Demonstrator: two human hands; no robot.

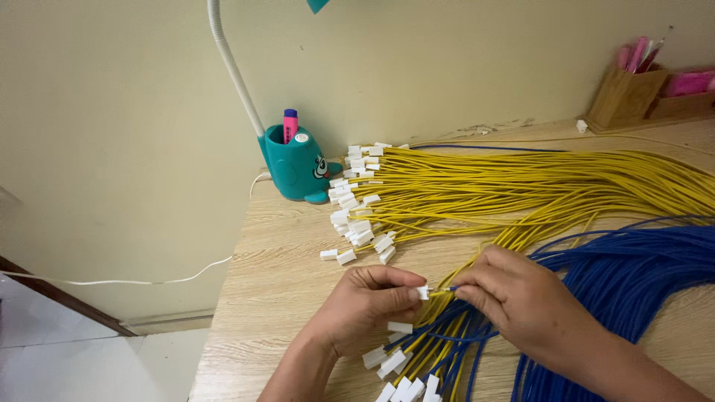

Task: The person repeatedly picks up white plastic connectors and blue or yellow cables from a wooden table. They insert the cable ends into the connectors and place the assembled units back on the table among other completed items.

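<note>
My left hand pinches a small white plastic connector between thumb and fingers. My right hand grips the end of a thin wire right at the connector's mouth. Under both hands lies a loose pile of yellow and blue wires with white connectors on their ends. A large bundle of yellow wires fitted with white connectors fans out across the wooden table behind my hands. A thick bundle of blue wires runs to the right.
A teal desk-lamp base with a pen cup holding a pink marker stands at the table's back left; its white cord hangs off the edge. A wooden organiser with pink items sits at the back right against the wall.
</note>
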